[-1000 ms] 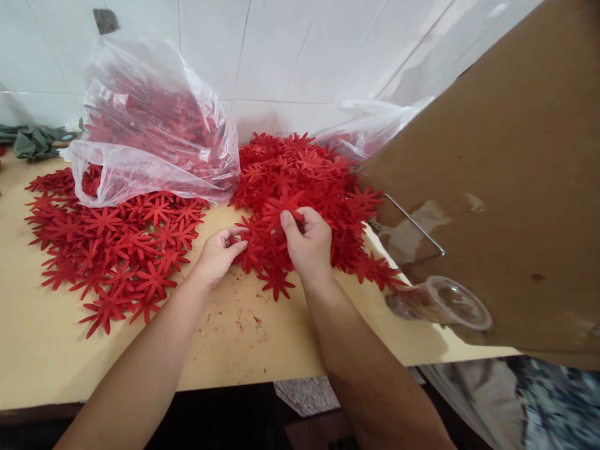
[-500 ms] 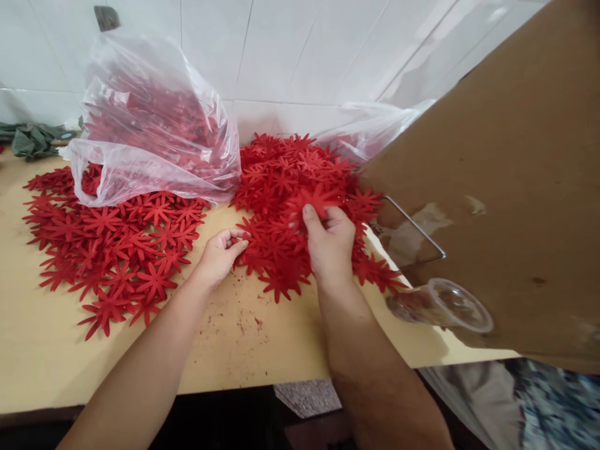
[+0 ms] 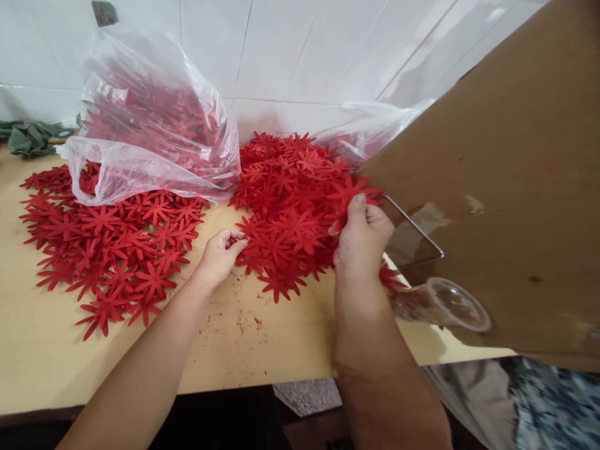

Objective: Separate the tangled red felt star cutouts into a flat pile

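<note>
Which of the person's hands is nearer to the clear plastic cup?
Right. The right hand is beyond the clear plastic cup and to its left; the left hand is much farther left, at the middle red pile's near-left edge.

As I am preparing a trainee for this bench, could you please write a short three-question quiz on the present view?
1. True or false: the right hand holds a red flower cutout.

2. Choose one: which colour shows through the large translucent plastic bag on the left?
A) Green
B) Red
C) Blue

3. Fill in the blank: the clear plastic cup is nearer the person's ____ hand.

Key: 1. True; 2. B; 3. right
</note>
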Motion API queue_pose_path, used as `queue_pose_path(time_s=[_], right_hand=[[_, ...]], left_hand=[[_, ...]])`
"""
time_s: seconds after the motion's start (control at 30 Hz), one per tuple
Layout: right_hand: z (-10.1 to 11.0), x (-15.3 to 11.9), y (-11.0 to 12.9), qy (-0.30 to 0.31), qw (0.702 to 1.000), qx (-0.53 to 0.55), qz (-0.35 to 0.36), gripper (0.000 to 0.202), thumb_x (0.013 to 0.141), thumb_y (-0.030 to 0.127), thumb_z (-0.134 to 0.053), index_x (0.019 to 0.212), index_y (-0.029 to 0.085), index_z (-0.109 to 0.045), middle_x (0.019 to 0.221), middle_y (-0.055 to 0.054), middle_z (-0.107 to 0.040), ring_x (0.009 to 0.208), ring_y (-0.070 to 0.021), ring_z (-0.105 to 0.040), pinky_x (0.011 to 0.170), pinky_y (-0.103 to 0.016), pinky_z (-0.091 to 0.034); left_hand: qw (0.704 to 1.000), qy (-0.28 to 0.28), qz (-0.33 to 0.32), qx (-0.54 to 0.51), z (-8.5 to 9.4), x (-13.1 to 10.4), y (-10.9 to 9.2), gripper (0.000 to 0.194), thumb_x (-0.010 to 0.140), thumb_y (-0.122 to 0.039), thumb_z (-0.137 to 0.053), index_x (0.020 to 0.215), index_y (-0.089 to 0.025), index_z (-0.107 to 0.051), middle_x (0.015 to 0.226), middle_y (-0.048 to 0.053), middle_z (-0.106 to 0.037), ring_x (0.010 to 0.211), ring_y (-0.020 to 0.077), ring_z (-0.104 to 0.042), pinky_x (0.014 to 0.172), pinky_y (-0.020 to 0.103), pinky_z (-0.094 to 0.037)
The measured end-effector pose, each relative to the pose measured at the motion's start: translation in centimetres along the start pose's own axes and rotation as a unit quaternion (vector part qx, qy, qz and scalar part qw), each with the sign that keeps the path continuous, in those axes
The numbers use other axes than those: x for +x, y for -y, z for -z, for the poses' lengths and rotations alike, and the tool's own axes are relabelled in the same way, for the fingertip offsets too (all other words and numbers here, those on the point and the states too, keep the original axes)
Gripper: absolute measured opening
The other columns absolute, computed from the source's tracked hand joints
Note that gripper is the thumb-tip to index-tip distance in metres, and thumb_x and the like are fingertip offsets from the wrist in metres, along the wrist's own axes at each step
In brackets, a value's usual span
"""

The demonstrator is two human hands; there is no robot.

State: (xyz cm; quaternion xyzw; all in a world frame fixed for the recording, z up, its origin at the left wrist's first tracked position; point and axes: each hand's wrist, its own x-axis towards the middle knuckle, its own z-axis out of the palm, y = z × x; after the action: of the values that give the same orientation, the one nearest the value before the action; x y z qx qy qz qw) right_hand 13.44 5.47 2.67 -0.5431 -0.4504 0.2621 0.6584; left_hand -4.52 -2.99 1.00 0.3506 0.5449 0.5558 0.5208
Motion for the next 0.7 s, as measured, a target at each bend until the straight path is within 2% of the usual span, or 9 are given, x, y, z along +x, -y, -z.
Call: queue_pose_path(time_s=[0.1, 0.17, 0.33, 0.43, 0.53, 0.63, 0.7], right_hand=[[-0.1, 0.5, -0.3, -0.035, 0.998, 0.047, -0.008, 0.019, 0.074, 0.029, -0.058, 0.065, 0.017, -0.046, 0.042, 0.011, -0.038, 0.035, -0.0039, -0.034, 0.038, -0.02, -0.032], [-0.2, 0.7, -0.4, -0.029, 0.997, 0.07, -0.008, 0.015, 0.072, 0.024, -0.059, 0.069, 0.017, -0.046, 0.045, 0.01, -0.043, 0.035, -0.0039, -0.035, 0.037, -0.02, -0.032], [-0.1, 0.9, -0.8, 0.001, 0.994, 0.108, -0.002, 0.02, 0.067, 0.027, -0.063, 0.069, 0.017, -0.045, 0.048, 0.009, -0.045, 0.036, -0.0041, -0.038, 0.036, -0.02, -0.032], [-0.2, 0.9, -1.0, 0.02, 0.992, 0.126, 0.002, 0.025, 0.06, 0.024, -0.068, 0.072, 0.016, -0.048, 0.054, 0.008, -0.049, 0.04, -0.0042, -0.041, 0.04, -0.02, -0.035], [-0.3, 0.8, -1.1, 0.008, 0.992, 0.124, 0.007, 0.029, 0.055, 0.022, -0.071, 0.072, 0.015, -0.049, 0.056, 0.007, -0.051, 0.042, -0.0043, -0.042, 0.041, -0.02, -0.036], [-0.3, 0.5, -0.8, 0.005, 0.995, 0.096, 0.016, 0.025, 0.064, 0.031, -0.067, 0.064, 0.016, -0.047, 0.047, 0.009, -0.044, 0.037, -0.0039, -0.035, 0.039, -0.021, -0.031], [-0.3, 0.3, -0.5, 0.018, 0.998, 0.058, 0.008, 0.03, 0.073, 0.04, -0.058, 0.059, 0.017, -0.045, 0.043, 0.009, -0.038, 0.035, -0.0042, -0.032, 0.038, -0.021, -0.028]], left_hand=[[1.0, -0.021, 0.008, -0.012, 0.2, 0.2, 0.3, 0.004, 0.075, -0.012, -0.053, 0.078, -0.014, -0.054, 0.058, -0.006, -0.05, 0.049, 0.0033, -0.043, 0.054, 0.018, -0.035], [0.999, -0.029, 0.013, -0.027, 0.4, 0.3, 0.4, 0.008, 0.076, -0.014, -0.052, 0.083, -0.014, -0.054, 0.059, -0.006, -0.05, 0.049, 0.0036, -0.043, 0.054, 0.019, -0.035], [0.997, -0.03, 0.022, -0.07, 0.5, 0.2, 0.0, 0.014, 0.075, -0.014, -0.053, 0.09, -0.014, -0.053, 0.063, -0.004, -0.052, 0.051, 0.0045, -0.047, 0.056, 0.02, -0.039], [0.995, -0.025, 0.042, -0.087, 0.4, 0.3, -0.2, 0.021, 0.073, -0.007, -0.05, 0.094, -0.013, -0.051, 0.067, -0.003, -0.056, 0.053, 0.0047, -0.05, 0.057, 0.021, -0.04], [0.995, -0.023, 0.048, -0.086, 0.3, 0.4, -0.3, 0.028, 0.07, -0.001, -0.048, 0.095, -0.013, -0.051, 0.068, -0.003, -0.058, 0.053, 0.0048, -0.051, 0.058, 0.021, -0.041], [0.996, -0.021, 0.041, -0.082, 0.3, 0.4, -0.2, 0.029, 0.069, 0.0, -0.047, 0.095, -0.013, -0.052, 0.068, -0.002, -0.059, 0.055, 0.0054, -0.053, 0.06, 0.021, -0.042], [0.996, -0.017, 0.037, -0.08, 0.4, 0.4, -0.1, 0.028, 0.07, -0.002, -0.047, 0.095, -0.013, -0.052, 0.07, -0.002, -0.06, 0.055, 0.0055, -0.053, 0.061, 0.021, -0.043]])
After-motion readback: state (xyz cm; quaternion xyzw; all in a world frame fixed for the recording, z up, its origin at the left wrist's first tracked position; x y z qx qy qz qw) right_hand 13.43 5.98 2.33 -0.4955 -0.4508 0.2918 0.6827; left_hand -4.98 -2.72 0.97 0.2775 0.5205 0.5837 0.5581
